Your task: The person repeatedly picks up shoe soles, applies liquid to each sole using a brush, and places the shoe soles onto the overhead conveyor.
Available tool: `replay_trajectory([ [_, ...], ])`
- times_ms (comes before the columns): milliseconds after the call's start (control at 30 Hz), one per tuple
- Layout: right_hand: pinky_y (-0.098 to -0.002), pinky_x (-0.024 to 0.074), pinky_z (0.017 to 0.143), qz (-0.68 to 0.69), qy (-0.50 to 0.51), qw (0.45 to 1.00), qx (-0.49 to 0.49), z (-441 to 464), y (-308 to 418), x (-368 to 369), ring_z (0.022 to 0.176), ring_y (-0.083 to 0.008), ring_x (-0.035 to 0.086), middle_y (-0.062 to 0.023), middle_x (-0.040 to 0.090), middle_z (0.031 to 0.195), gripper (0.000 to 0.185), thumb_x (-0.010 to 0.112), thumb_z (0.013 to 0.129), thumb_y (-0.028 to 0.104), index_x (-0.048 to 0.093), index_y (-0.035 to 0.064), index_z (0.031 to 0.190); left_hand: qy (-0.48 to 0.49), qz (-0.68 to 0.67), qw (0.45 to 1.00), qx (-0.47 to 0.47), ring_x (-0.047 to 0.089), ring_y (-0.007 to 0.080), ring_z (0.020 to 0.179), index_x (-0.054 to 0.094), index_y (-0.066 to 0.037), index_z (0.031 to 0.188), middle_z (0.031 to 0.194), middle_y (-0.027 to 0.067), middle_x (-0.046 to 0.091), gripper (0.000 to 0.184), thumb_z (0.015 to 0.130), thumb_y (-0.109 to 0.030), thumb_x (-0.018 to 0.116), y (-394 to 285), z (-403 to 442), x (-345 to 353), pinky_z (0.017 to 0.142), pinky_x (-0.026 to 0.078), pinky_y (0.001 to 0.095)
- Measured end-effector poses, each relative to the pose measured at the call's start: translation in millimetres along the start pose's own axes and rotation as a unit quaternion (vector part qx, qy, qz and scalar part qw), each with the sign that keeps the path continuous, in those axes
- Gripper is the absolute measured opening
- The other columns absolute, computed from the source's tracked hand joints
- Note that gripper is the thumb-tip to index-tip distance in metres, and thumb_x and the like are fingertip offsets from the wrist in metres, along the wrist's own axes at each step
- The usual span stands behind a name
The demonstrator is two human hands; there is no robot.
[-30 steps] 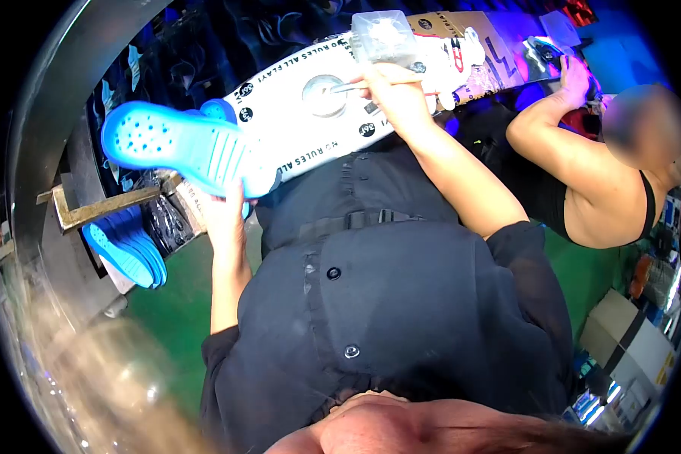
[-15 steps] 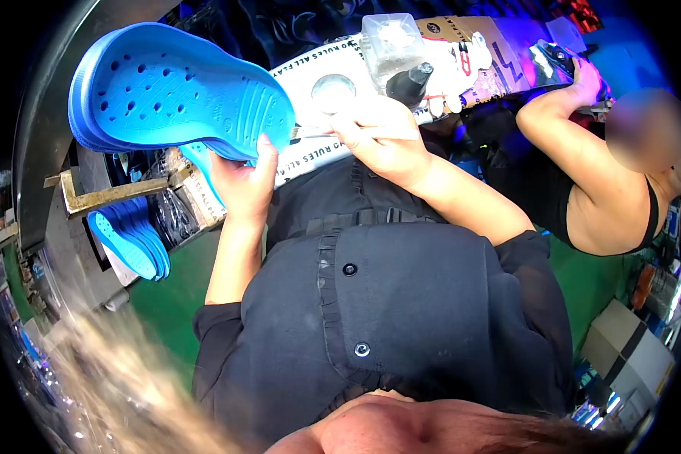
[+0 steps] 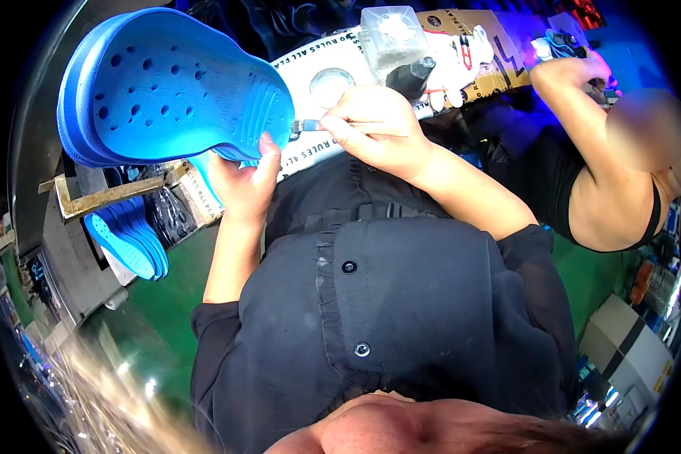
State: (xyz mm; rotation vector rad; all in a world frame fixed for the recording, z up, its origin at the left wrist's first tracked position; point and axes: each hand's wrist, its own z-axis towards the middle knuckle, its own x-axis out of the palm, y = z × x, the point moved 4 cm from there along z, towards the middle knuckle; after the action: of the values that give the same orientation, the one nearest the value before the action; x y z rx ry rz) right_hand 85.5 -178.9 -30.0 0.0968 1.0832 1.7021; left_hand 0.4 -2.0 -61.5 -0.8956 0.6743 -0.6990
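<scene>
While working at the white table (image 3: 304, 76), now holding the blue sole (image 3: 178, 87) up way closer to the eyes than a second ago. Got the narrow end in the left hand (image 3: 242, 185), with thumb over the rim and wide end sticking out forward and left. Also shifted the right hand (image 3: 374, 129) off the dish (image 3: 331, 87) and over to that narrow end, so probably past the dish step and onto the rim. Pinching a brush (image 3: 310, 125) in that grip, pointed at the rim from the right. Can't really tell about bristles actually touching.
</scene>
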Motion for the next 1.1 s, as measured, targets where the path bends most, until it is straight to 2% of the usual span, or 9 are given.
replay_trajectory([
  [67, -0.0305, 0.0437, 0.055, 0.012, 0.012, 1.0, 0.017, 0, -4, 3, 0.06, -0.0227, 0.057, -0.0101, 0.06, 0.068, 0.01, 0.058, 0.079, 0.005, 0.062, -0.0027, 0.073, -0.002, 0.002, 1.0, 0.002, 0.06, 0.0159, 0.073, 0.051, 0.002, 0.099, 0.084, 0.0102, 0.062, 0.033, 0.071, -0.003, 0.067, 2, 0, -2, 0.069, 0.047, 0.0261],
  [133, -0.029, 0.0435, 0.048, -0.014, -0.055, 0.998, -0.026, 0, -5, -3, 0.053, -0.0194, 0.057, -0.0069, 0.059, 0.062, 0.008, 0.064, 0.075, 0.007, 0.064, 0.0005, 0.07, -0.006, 0.004, 1.0, 0.003, 0.06, 0.0158, 0.073, 0.051, 0.002, 0.099, 0.083, 0.0101, 0.062, 0.033, 0.071, -0.003, 0.067, 3, -1, -4, 0.069, 0.047, 0.0261],
  [200, -0.0291, 0.0437, 0.049, -0.001, -0.066, 0.998, -0.002, -1, -7, -4, 0.054, -0.0197, 0.058, -0.0068, 0.059, 0.062, 0.007, 0.064, 0.074, 0.007, 0.064, 0.0013, 0.07, -0.005, 0.003, 1.0, 0.003, 0.06, 0.0155, 0.074, 0.051, 0.002, 0.099, 0.084, 0.0102, 0.061, 0.033, 0.071, -0.003, 0.067, 3, -1, -4, 0.069, 0.047, 0.0261],
  [267, -0.029, 0.0443, 0.05, -0.035, -0.075, 0.994, -0.071, 0, -2, -5, 0.055, -0.0198, 0.058, -0.0068, 0.06, 0.063, 0.007, 0.065, 0.073, 0.007, 0.064, 0.0018, 0.07, 0.003, 0.006, 1.0, -0.006, 0.06, 0.0153, 0.074, 0.051, 0.002, 0.099, 0.084, 0.0101, 0.061, 0.033, 0.071, -0.003, 0.067, 4, -3, -3, 0.069, 0.047, 0.0261],
  [433, -0.0297, 0.0442, 0.052, -0.018, -0.028, 0.998, -0.047, -3, 6, 2, 0.057, -0.0207, 0.058, -0.008, 0.061, 0.065, 0.007, 0.062, 0.076, 0.007, 0.064, 0.0002, 0.073, 0.028, 0.007, 1.0, -0.01, 0.059, 0.015, 0.074, 0.051, 0.003, 0.098, 0.087, 0.0106, 0.06, 0.031, 0.071, -0.002, 0.066, 3, -4, -1, 0.069, 0.047, 0.0264],
  [533, -0.0295, 0.0445, 0.053, -0.021, -0.026, 0.999, -0.028, -3, 4, 2, 0.058, -0.0206, 0.058, -0.0083, 0.061, 0.066, 0.008, 0.062, 0.077, 0.008, 0.064, 0.0004, 0.073, -0.007, 0.008, 1.0, 0.029, 0.058, 0.0158, 0.074, 0.052, 0.003, 0.097, 0.087, 0.0109, 0.059, 0.031, 0.07, -0.001, 0.066, 2, -4, -3, 0.068, 0.047, 0.027],
  [600, -0.0282, 0.0454, 0.051, -0.004, -0.049, 0.999, -0.024, -2, 4, 0, 0.056, -0.0191, 0.059, -0.0077, 0.062, 0.064, 0.009, 0.065, 0.075, 0.009, 0.065, 0.0021, 0.071, -0.028, 0.058, 0.989, 0.132, 0.059, 0.0173, 0.074, 0.051, 0.004, 0.097, 0.088, 0.0118, 0.058, 0.033, 0.069, -0.001, 0.067, -13, -2, -1, 0.068, 0.047, 0.0274],
  [900, -0.0267, 0.0455, 0.052, -0.018, -0.019, 0.999, -0.018, -3, 10, 5, 0.058, -0.0169, 0.061, -0.0066, 0.063, 0.065, 0.01, 0.064, 0.077, 0.012, 0.066, 0.0023, 0.074, -0.008, 0.077, 0.985, 0.151, 0.061, 0.0194, 0.072, 0.057, 0.001, 0.092, 0.086, 0.0101, 0.061, 0.025, 0.069, -0.001, 0.065, -18, 0, 1, 0.066, 0.049, 0.0286],
  [1100, -0.0274, 0.0435, 0.05, -0.015, -0.067, 0.998, -0.01, -2, 4, 1, 0.054, -0.0174, 0.058, -0.0065, 0.061, 0.062, 0.012, 0.065, 0.077, 0.015, 0.066, 0.0027, 0.074, -0.013, 0.092, 0.98, 0.175, 0.061, 0.0194, 0.07, 0.059, 0.0, 0.09, 0.083, 0.0092, 0.062, 0.022, 0.069, -0.002, 0.065, -23, 1, 4, 0.063, 0.049, 0.0294],
])
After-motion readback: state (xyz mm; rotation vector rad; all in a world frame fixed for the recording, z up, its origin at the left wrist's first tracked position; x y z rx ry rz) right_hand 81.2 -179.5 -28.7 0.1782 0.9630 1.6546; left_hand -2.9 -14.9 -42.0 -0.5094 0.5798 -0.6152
